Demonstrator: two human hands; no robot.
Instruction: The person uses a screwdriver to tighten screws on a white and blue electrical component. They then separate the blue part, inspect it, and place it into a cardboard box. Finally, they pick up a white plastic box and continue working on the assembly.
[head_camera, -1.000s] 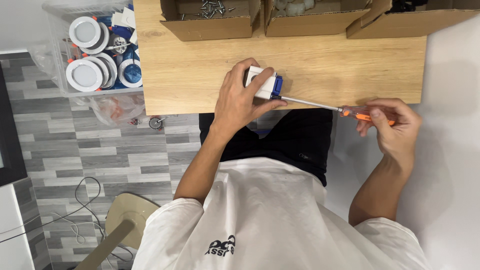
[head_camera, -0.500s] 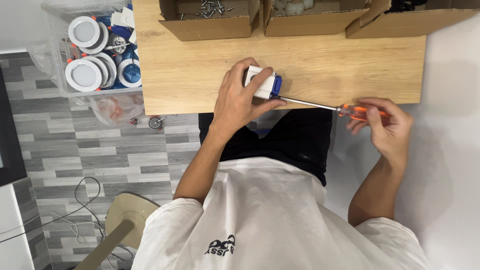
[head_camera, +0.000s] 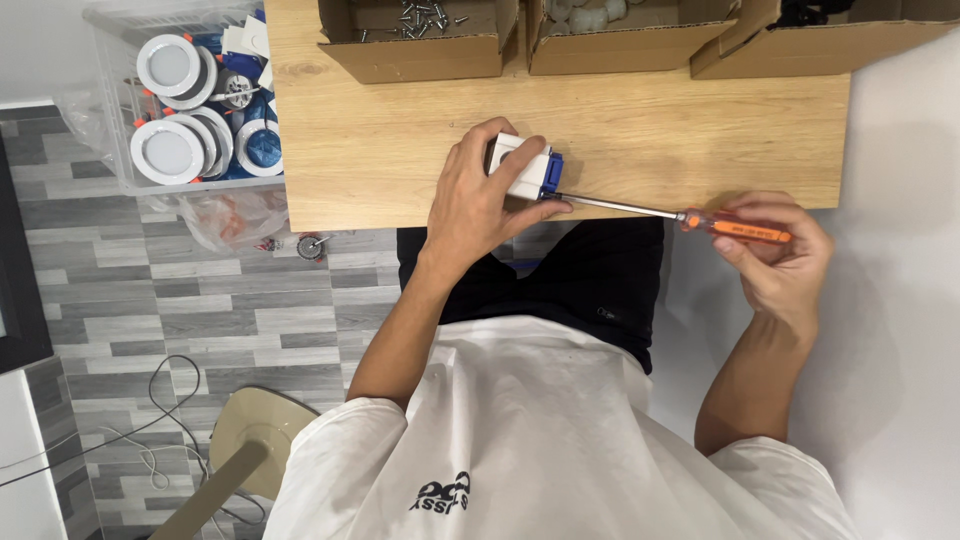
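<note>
Left hand palm down, fingers curled forward in a closed grip, thumb stretched out to the right, left forearm angled up from the bent elbow, right hand out to the side, fingers pinched closed, right forearm raised steeply

bare wooden table ahead, cardboard boxes blocking far edge

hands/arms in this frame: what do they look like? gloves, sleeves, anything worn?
Both hands are bare: no gloves, no rings, watch or wristband visible on the left hand or the right hand. Forearms are uncovered to above the elbow. Short, loose sleeves of a white T-shirt end at the upper arms; the shirt carries a small dark printed mark on the chest. No cables or straps on either arm.
</note>
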